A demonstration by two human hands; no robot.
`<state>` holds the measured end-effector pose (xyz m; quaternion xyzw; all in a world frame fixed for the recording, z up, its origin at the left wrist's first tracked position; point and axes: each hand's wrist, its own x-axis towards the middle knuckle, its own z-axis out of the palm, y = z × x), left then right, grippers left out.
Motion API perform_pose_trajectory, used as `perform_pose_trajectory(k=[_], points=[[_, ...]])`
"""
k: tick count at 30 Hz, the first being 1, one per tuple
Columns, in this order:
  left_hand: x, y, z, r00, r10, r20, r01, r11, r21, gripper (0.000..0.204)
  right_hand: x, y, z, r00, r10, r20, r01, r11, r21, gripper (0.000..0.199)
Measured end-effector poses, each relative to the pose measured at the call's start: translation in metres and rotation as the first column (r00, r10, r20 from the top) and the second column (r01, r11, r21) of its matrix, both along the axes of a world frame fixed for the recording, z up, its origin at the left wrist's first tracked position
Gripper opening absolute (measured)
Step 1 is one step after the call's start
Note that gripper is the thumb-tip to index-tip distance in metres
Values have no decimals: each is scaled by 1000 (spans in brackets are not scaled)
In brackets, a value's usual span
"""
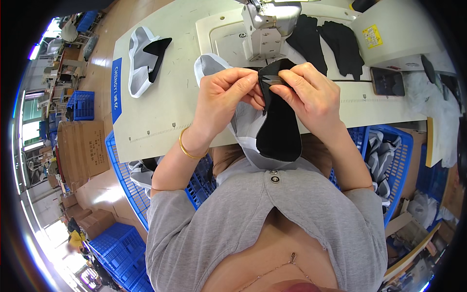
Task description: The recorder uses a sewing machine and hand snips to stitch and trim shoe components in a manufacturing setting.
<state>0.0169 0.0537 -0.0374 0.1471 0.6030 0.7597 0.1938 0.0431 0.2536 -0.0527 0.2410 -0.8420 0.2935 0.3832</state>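
Note:
My left hand and my right hand meet over the front edge of a white sewing table. Both pinch the top edge of a black fabric piece that hangs down toward my lap. A grey and white fabric piece lies behind it, partly hidden under my left hand and running down behind the black one. The white sewing machine head stands just beyond my hands. A gold bangle sits on my left wrist.
A second grey, white and black fabric piece lies on the table's left. Black pieces rest by the machine, a phone to the right. Blue plastic crates with fabric stand under the table on both sides; cardboard boxes at left.

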Motion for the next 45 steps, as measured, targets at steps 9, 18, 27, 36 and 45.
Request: perform_pose_trajectory(k=[9,18,27,36,45], points=[[1,0,-4,1000,21,14,-21,999,26,25,1,-1,-2,992,46,117,-37,996,-76,27],[-6,0,3,991,-58,117,60,998,-9,26,0,-2,-6,991,86,97,-79,994,-74,27],[4,4,-7,994,-33,108,29,999,39,23,-1,0,-12,981,89,175,-64,988,-140,21],[4,7,-7,999,-43,29,43,999,-25,19,-5,5,-9,994,51,94,-48,998,-40,20],[2,9,-7,997,-21,81,24,999,-35,17,-1,7,-9,944,186,273,-113,958,-262,17]])
